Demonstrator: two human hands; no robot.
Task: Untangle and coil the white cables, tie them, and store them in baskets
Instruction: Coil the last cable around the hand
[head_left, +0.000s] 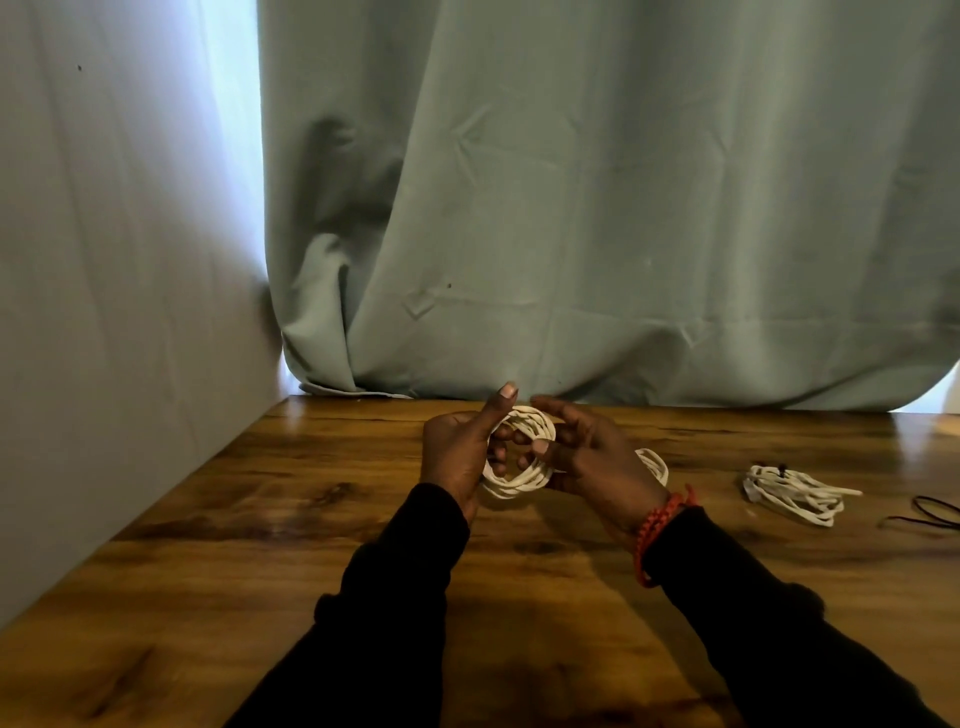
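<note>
A coil of white cable (519, 483) is held up above the wooden table (260, 545), between both hands. My left hand (457, 457) grips the coil's left side, thumb raised and fingers through the ring. My right hand (592, 457) holds the right side, its thumb pressed on the loops. Behind my right wrist, part of another white coil (655, 464) shows on the table. A third white cable bundle (789, 493) lies loosely coiled at the right. No basket is in view.
Thin black ties (930, 514) lie at the table's right edge. A grey-green curtain (623, 208) hangs along the table's far edge and a pale wall (104, 312) bounds the left side. Bare wood lies in front of my arms.
</note>
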